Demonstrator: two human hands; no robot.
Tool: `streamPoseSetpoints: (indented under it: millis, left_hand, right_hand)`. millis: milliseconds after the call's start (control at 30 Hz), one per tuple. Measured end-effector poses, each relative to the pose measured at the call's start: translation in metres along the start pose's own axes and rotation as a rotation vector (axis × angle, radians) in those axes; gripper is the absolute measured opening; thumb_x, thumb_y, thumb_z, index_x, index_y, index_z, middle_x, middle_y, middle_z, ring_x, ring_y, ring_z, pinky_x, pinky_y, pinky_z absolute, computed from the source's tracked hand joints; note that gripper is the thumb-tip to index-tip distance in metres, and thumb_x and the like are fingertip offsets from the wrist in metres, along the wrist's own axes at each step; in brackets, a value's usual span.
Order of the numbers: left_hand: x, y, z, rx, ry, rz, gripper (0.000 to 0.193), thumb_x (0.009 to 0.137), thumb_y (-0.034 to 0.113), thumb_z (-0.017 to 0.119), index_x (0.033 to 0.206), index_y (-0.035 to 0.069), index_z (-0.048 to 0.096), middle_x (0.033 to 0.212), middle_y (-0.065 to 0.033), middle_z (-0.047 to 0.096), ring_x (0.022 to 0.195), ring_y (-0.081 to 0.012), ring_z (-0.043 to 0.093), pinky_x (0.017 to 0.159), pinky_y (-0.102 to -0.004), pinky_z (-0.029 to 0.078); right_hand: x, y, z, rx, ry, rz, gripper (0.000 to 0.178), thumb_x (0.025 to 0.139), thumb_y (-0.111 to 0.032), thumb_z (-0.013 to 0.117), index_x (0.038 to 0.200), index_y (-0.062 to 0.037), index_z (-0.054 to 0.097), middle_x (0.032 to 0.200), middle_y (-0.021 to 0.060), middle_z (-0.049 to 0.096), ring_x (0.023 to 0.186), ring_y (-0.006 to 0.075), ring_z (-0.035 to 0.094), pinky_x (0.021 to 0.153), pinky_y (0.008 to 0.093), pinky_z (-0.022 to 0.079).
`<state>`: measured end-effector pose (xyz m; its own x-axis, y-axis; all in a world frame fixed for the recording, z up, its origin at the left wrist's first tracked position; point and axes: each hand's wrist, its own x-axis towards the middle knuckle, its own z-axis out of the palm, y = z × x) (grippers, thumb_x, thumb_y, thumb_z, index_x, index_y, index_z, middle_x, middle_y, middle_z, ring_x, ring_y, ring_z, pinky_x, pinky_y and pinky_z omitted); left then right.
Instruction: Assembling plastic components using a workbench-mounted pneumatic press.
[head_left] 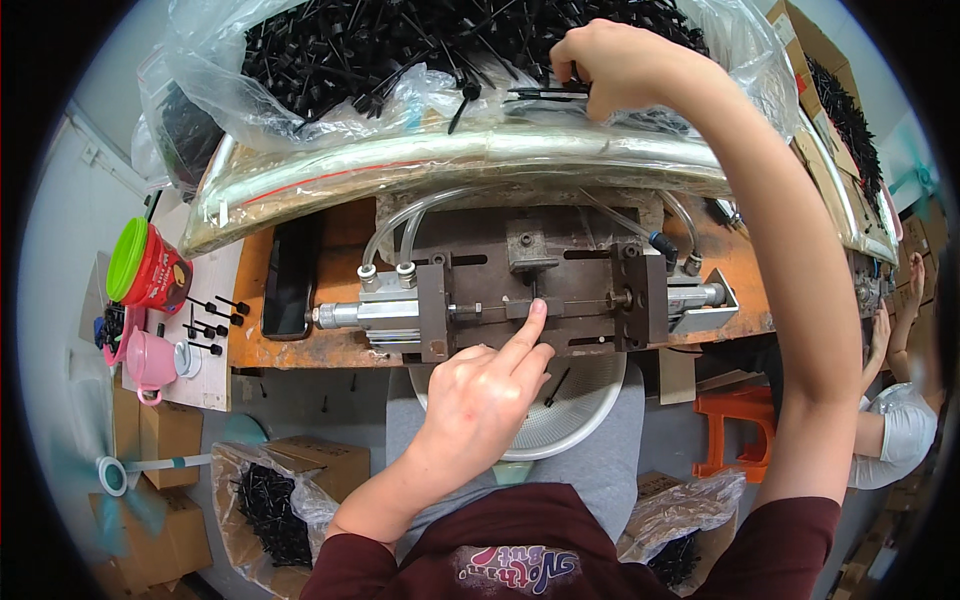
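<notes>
My left hand (478,400) reaches over the front of a metal clamping fixture (435,305). Its index finger is stretched out, with the tip on a small black part (534,290) at the fixture's middle; the other fingers are curled, and the hand grips nothing that I can see. At the far side, my right hand (630,65) is closed at the edge of a big heap of black plastic stems with knobbed ends (370,50). Several thin black stems (545,95) stick out leftward from its fingers. The fingertips are partly hidden.
Clear plastic sheeting (450,150) drapes the heap's front edge. Air cylinders (388,315) with clear hoses flank the fixture. A white basket (570,420) sits on my lap. At left are a phone (290,285), a red tub (155,270) and a pink cup (150,360). Another person (890,435) works at right.
</notes>
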<state>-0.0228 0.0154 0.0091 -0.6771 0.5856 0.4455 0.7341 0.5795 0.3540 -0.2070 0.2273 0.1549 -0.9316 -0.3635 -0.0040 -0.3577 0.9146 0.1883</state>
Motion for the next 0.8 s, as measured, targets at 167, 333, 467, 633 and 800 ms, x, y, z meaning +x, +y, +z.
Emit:
streamPoseSetpoints:
  millis: [167,333,467,633,800]
  left_hand:
    - [0.0,0.001,0.002,0.037,0.022,0.034,0.022,0.07,0.01,0.079,0.089,0.006,0.069,0.125,-0.0124,0.065,0.06,-0.0192,0.063,0.058,-0.0288,0.052]
    - [-0.007,0.004,0.002,-0.046,0.025,0.043,0.021,0.071,0.011,0.078,0.089,0.005,0.068,0.124,-0.0125,0.065,0.06,-0.0189,0.062,0.059,-0.0287,0.052]
    - [-0.014,0.008,-0.006,-0.244,-0.005,0.119,0.021,0.073,0.013,0.077,0.09,0.005,0.068,0.124,-0.0123,0.065,0.066,-0.0203,0.065,0.061,-0.0298,0.052]
    - [-0.028,0.008,-0.011,-0.316,-0.095,0.127,0.026,0.074,0.019,0.077,0.094,0.005,0.068,0.126,-0.0112,0.064,0.071,-0.0208,0.066,0.063,-0.0296,0.052]
    - [-0.032,0.006,-0.021,-0.311,-0.149,0.105,0.058,0.071,0.041,0.079,0.114,0.005,0.067,0.13,-0.0114,0.062,0.073,-0.0188,0.067,0.063,-0.0279,0.052]
  right_hand:
    - [0.008,-0.002,0.012,0.117,0.0,-0.107,0.034,0.062,-0.005,0.071,0.095,-0.0004,0.064,0.079,0.0116,0.063,0.075,0.0264,0.064,0.068,0.0385,0.051]
    - [0.012,-0.024,-0.002,0.193,-0.034,-0.099,0.027,0.062,-0.006,0.071,0.087,0.0028,0.065,0.075,0.0125,0.063,0.074,0.0253,0.064,0.067,0.0383,0.051]
    - [0.011,-0.022,0.008,0.309,0.137,-0.203,0.026,0.063,-0.007,0.072,0.086,0.004,0.067,0.072,0.0141,0.064,0.073,0.0258,0.065,0.067,0.0385,0.051]
    - [0.011,-0.031,-0.005,0.099,0.023,-0.186,0.032,0.069,-0.008,0.072,0.098,0.0053,0.067,0.073,0.0148,0.065,0.072,0.0248,0.066,0.067,0.0373,0.053]
    - [-0.021,-0.015,-0.009,0.551,0.268,-0.025,0.025,0.089,-0.012,0.068,0.106,0.0063,0.064,0.08,0.0103,0.068,0.06,0.0109,0.06,0.057,0.0278,0.052]
